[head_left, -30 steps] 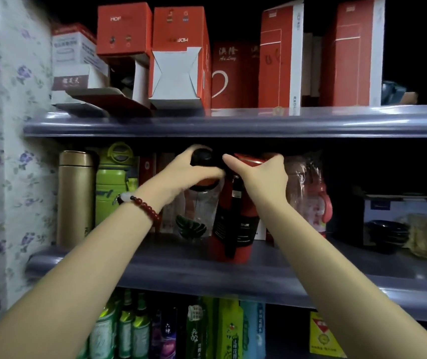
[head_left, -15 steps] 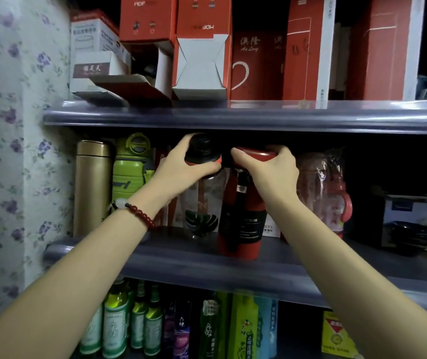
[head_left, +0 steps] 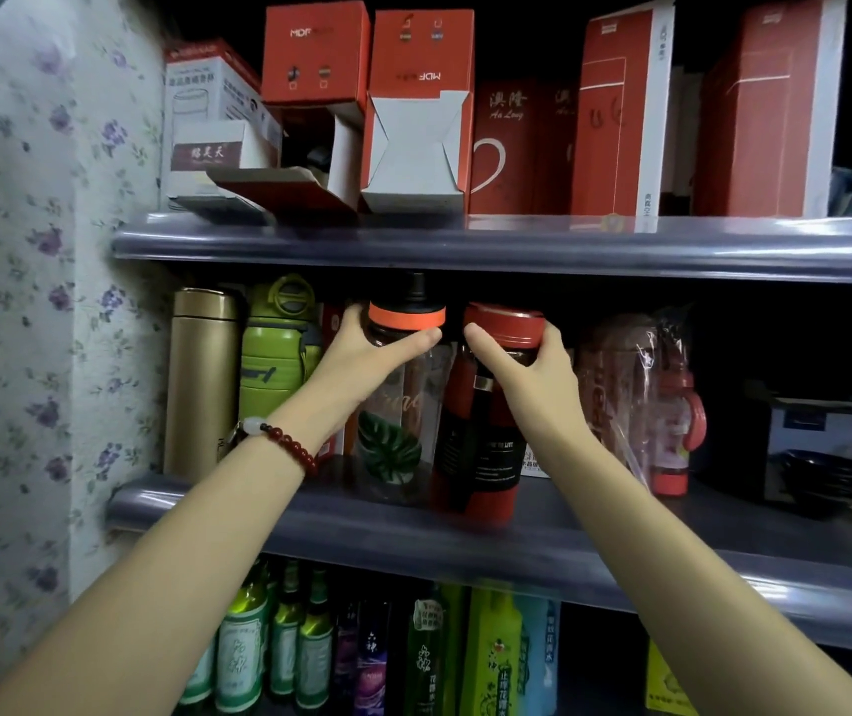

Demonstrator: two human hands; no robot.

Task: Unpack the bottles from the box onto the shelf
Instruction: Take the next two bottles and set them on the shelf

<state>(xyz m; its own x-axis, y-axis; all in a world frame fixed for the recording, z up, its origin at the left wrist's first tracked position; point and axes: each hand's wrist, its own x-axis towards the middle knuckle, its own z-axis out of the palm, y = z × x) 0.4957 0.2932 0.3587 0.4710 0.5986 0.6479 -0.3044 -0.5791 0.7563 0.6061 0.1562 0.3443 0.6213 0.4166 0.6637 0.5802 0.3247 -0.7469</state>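
Two bottles stand side by side on the middle shelf (head_left: 465, 550). The clear bottle (head_left: 403, 421) has a green leaf print and an orange-and-black cap; my left hand (head_left: 367, 354) grips it just under the cap. The red and black bottle (head_left: 485, 447) with a red lid stands right of it, and my right hand (head_left: 527, 364) holds it below the lid. Both bottles rest upright on the shelf. Opened red and white boxes (head_left: 413, 121) sit on the top shelf (head_left: 516, 245), one with its flaps hanging open.
A gold flask (head_left: 201, 379) and a green bottle (head_left: 274, 354) stand left of my hands. A plastic-wrapped red bottle (head_left: 661, 405) stands to the right, with dark bowls (head_left: 821, 478) beyond. Several drink bottles (head_left: 310, 648) fill the lower shelf. Floral wallpaper (head_left: 51, 250) bounds the left.
My hands have slid from the bottle tops down to just below the caps, uncovering both lids. The bottles stay on the shelf; the view has shifted left and down.
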